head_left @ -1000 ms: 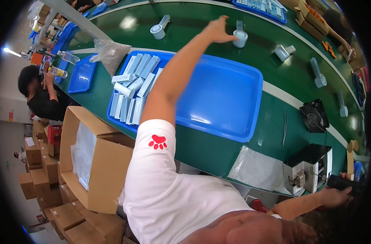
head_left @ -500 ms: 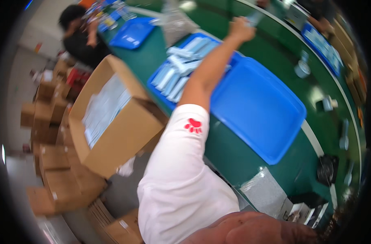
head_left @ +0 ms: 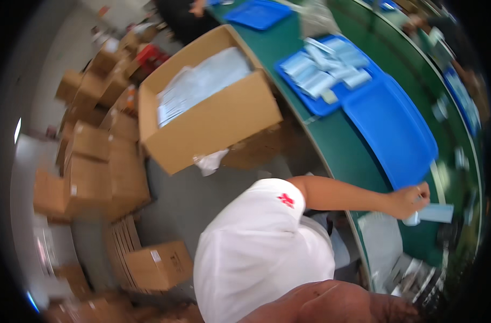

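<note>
My left hand [head_left: 408,202] is closed around a pale blue, flat oblong piece [head_left: 438,212] that sticks out to the right of the fingers. A small whitish rounded part [head_left: 412,219] shows just under the hand; whether it belongs to the same piece I cannot tell. The hand is over the near right end of a blue tray [head_left: 388,124] with nothing lying in it. Beyond, a second blue tray [head_left: 322,107] bears several pale blue narrow boxes [head_left: 316,83] in a loose pile. My right hand is out of the picture.
A large open carton [head_left: 213,129] with plastic-wrapped contents stands left of the green table [head_left: 337,151]. Stacked cartons [head_left: 89,172] fill the left. A clear plastic bag [head_left: 382,237] lies at the near right. Other people's arms show across the belt and at the far end.
My left hand has swung from the far belt back toward me and to the right, bringing a pale blue piece with it. The whole view has turned, so the trays sit farther right.
</note>
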Motion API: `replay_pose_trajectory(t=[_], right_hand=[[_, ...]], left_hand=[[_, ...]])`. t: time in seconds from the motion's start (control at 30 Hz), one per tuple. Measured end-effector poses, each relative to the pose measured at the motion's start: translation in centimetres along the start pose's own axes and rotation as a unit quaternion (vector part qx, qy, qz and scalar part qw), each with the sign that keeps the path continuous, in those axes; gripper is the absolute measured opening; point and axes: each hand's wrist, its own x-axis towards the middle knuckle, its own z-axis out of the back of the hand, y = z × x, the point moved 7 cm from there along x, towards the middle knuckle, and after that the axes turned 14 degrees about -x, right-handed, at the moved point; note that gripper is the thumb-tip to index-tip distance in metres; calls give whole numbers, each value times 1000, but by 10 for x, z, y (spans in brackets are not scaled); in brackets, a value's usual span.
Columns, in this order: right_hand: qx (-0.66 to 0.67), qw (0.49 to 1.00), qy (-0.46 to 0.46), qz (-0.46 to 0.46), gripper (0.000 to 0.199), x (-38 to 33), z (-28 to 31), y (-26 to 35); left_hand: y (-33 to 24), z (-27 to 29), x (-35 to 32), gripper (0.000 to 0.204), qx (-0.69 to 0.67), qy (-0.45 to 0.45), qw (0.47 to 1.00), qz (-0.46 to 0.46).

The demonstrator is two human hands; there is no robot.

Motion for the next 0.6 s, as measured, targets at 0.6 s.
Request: replay_pose_trajectory(t=[0.6], right_hand=[[27, 992, -61, 106, 36, 4, 51, 95]], left_hand=[[45, -46, -66, 23, 93, 92, 991, 13]])
